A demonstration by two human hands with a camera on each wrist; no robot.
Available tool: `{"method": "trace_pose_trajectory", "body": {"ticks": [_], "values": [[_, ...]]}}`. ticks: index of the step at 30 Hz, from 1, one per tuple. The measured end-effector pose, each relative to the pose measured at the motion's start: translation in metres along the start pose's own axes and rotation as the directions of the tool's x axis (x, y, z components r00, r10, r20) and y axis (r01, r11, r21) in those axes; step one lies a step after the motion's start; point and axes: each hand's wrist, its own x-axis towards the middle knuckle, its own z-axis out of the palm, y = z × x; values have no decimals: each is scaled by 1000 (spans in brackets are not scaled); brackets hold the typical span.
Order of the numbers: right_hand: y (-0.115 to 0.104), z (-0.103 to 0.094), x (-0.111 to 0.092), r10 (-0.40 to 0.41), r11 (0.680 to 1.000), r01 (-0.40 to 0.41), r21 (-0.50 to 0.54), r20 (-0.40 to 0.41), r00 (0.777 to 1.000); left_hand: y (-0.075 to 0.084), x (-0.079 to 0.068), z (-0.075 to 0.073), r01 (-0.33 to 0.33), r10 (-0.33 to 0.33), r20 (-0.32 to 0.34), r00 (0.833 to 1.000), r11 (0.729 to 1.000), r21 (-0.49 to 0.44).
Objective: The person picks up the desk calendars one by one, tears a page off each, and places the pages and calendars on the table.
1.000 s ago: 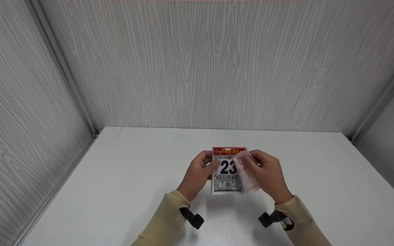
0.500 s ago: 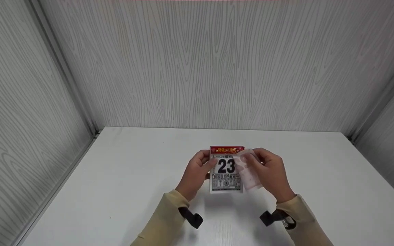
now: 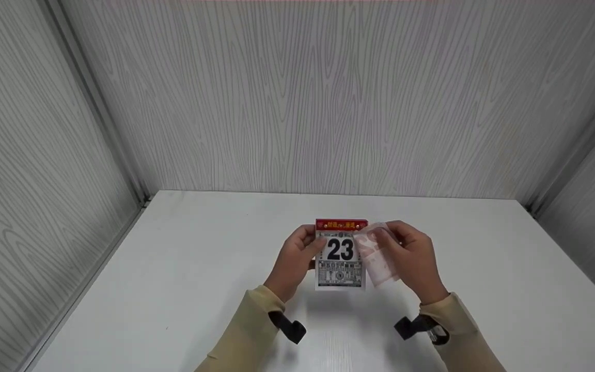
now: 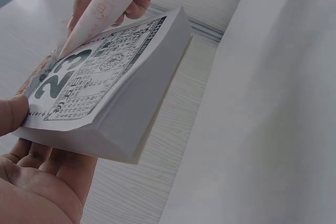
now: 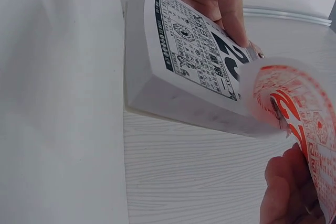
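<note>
A thick tear-off calendar (image 3: 340,261) with a red header and a black 23 is held up over the table in the head view. My left hand (image 3: 293,262) grips its left side, thumb on the front page and fingers behind the block, as the left wrist view shows. Between the thumb and fingers of my right hand (image 3: 416,261) is a thin calendar sheet (image 3: 378,261), pinched and slanting away at the pad's right side. Red print covers this curled sheet (image 5: 310,124) in the right wrist view. Whether its upper corner is still attached to the pad I cannot tell.
Under the hands lies a white table (image 3: 199,258). Grey wood-grain panels (image 3: 297,103) rise behind it and on both sides. Each wrist carries a black camera mount (image 3: 288,328).
The sheet in my right hand has swung rightward and up from the pad, uncovering more of the 23 page. My left hand and the calendar have shifted slightly left and up.
</note>
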Motion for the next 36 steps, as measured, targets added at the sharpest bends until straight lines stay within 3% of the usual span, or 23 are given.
{"method": "trace_pose_trajectory", "body": {"ticks": [10,23,26,36], "values": [[5,-3,4,2,1000,-4,-21,-66,998,-2,1,-3,12,-13,-24,1000,1000,-15],[-3,-5,2,36,999,-35,12,-72,997,-2,2,-4,0,0,-36,999,1000,-17],[7,-6,4,13,1000,-10,29,-96,995,-3,2,-4,-10,10,-32,999,1000,-16],[10,-6,4,-35,999,33,-18,-150,988,-3,2,-4,5,-4,-23,1000,1000,8]]}}
